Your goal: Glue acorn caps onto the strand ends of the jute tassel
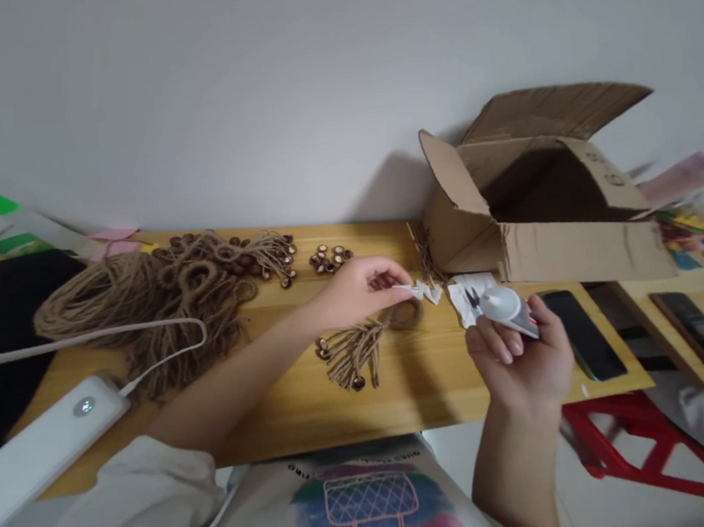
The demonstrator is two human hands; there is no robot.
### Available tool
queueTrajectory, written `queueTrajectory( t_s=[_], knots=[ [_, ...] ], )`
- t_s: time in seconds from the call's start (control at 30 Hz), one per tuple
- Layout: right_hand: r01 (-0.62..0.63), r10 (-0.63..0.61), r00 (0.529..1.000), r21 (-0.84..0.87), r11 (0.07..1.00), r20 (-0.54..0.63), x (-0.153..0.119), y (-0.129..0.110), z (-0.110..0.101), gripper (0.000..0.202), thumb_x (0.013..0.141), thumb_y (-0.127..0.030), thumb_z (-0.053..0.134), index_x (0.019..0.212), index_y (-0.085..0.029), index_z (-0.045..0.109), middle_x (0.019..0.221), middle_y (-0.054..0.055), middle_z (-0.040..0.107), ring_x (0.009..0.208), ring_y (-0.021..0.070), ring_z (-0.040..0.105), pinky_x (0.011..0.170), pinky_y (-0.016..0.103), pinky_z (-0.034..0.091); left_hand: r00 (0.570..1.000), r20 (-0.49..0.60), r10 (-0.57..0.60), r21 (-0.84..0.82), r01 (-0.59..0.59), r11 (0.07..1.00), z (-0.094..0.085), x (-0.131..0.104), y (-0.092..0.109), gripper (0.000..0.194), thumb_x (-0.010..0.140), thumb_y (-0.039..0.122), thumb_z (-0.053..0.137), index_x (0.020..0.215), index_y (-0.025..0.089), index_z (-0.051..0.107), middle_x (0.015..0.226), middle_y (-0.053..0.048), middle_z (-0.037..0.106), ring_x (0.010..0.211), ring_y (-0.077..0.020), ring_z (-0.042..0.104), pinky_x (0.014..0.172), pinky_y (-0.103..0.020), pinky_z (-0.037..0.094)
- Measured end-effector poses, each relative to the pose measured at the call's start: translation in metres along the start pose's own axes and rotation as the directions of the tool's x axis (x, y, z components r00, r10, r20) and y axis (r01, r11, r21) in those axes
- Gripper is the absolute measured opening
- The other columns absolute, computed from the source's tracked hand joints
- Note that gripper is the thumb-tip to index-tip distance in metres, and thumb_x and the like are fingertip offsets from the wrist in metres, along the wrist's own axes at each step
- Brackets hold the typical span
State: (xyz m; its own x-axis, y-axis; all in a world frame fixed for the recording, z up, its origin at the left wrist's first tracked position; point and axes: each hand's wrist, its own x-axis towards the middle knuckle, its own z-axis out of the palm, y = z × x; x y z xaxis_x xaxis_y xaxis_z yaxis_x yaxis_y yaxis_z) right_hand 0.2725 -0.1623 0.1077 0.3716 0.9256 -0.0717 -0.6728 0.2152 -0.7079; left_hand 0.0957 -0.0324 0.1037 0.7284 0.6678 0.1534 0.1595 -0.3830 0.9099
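My left hand [371, 288] is over the middle of the wooden table, its thumb and fingers pinched on a crumpled white tissue [429, 291]. Just below it lies a looped bundle of brown twine [361, 348] with a few small brown caps at its ends. In my right hand [518, 351], palm up, is a white tube [508, 307] with its conical tip upward, fingers curled round it. Beside the tube, dark-tipped scissors or pliers [472, 296] rest on a white paper.
An open cardboard box [583, 248] stands at the back right. Two phones [581, 334] lie at the right. Twine coils [104, 298] fill the left, with small brown caps [330, 258] behind my left hand. A white power bank [51, 454] with a cable is at the lower left.
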Motion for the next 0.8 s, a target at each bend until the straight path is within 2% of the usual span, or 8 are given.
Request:
queueTrajectory(
  t_s=[0.03, 0.1, 0.2, 0.4, 0.53, 0.8],
  knots=[
    [-0.008, 0.008, 1.000, -0.006, 1.000, 0.014, 0.000, 0.002, 0.005, 0.023, 0.073, -0.031, 0.066, 0.059, -0.017, 0.055, 0.037, -0.007, 0.040, 0.031, 0.0047, 0.031, 0.032, 0.014, 0.031, 0.999, -0.041, 0.014, -0.140, -0.020, 0.990, -0.002, -0.008, 0.013, 0.017, 0.079, 0.026, 0.065, 0.089, 0.013, 0.067, 0.081, -0.005, 0.070, 0.072, -0.0117, 0.064, 0.066, -0.024, 0.052],
    [-0.007, 0.008, 0.999, -0.019, 1.000, 0.045, 0.001, 0.006, 0.016, 0.018, 0.075, -0.032, 0.064, 0.069, -0.016, 0.061, 0.038, -0.007, 0.041, 0.030, 0.0042, 0.028, 0.031, 0.013, 0.030, 0.991, -0.137, -0.003, -0.285, -0.037, 0.958, -0.006, -0.025, 0.035, 0.016, 0.077, 0.024, 0.066, 0.088, 0.013, 0.068, 0.078, -0.004, 0.070, 0.068, -0.0109, 0.064, 0.063, -0.022, 0.052],
    [0.043, -0.039, 0.996, -0.048, 0.998, 0.081, 0.003, 0.011, 0.032, 0.021, 0.077, -0.034, 0.064, 0.080, -0.014, 0.066, 0.038, -0.007, 0.043, 0.030, 0.0037, 0.024, 0.029, 0.012, 0.029, 0.961, -0.275, 0.007, -0.287, -0.089, 0.954, -0.010, -0.044, 0.050, 0.009, 0.075, 0.016, 0.067, 0.083, 0.014, 0.069, 0.081, -0.005, 0.071, 0.072, -0.0120, 0.065, 0.064, -0.022, 0.052],
    [0.130, -0.113, 0.987, -0.162, 0.978, 0.110, 0.002, 0.013, 0.056, 0.021, 0.079, -0.034, 0.061, 0.079, -0.014, 0.067, 0.037, -0.007, 0.038, 0.029, 0.0040, 0.026, 0.028, 0.011, 0.027, 0.909, -0.414, -0.042, -0.304, -0.094, 0.948, -0.007, -0.065, 0.050, 0.009, 0.075, 0.014, 0.066, 0.083, 0.017, 0.068, 0.080, -0.002, 0.071, 0.073, -0.0114, 0.065, 0.067, -0.022, 0.053],
    [0.204, -0.187, 0.979, -0.263, 0.943, 0.085, -0.003, 0.010, 0.067, 0.021, 0.080, -0.034, 0.058, 0.077, -0.015, 0.067, 0.036, -0.006, 0.040, 0.029, 0.0053, 0.030, 0.027, 0.012, 0.027, 0.878, -0.479, -0.012, -0.245, -0.121, 0.962, -0.009, -0.077, 0.056, 0.010, 0.075, 0.014, 0.068, 0.084, 0.019, 0.068, 0.082, -0.002, 0.071, 0.076, -0.0125, 0.065, 0.071, -0.026, 0.054],
    [0.280, -0.245, 0.959, -0.332, 0.901, 0.141, -0.010, 0.007, 0.078, 0.021, 0.081, -0.035, 0.058, 0.077, -0.017, 0.068, 0.036, -0.006, 0.040, 0.027, 0.0059, 0.031, 0.026, 0.014, 0.025, 0.877, -0.477, 0.060, -0.178, -0.164, 0.970, -0.012, -0.087, 0.061, 0.010, 0.080, 0.018, 0.064, 0.089, 0.022, 0.068, 0.086, -0.003, 0.070, 0.082, -0.0146, 0.063, 0.076, -0.030, 0.053]
  ],
)
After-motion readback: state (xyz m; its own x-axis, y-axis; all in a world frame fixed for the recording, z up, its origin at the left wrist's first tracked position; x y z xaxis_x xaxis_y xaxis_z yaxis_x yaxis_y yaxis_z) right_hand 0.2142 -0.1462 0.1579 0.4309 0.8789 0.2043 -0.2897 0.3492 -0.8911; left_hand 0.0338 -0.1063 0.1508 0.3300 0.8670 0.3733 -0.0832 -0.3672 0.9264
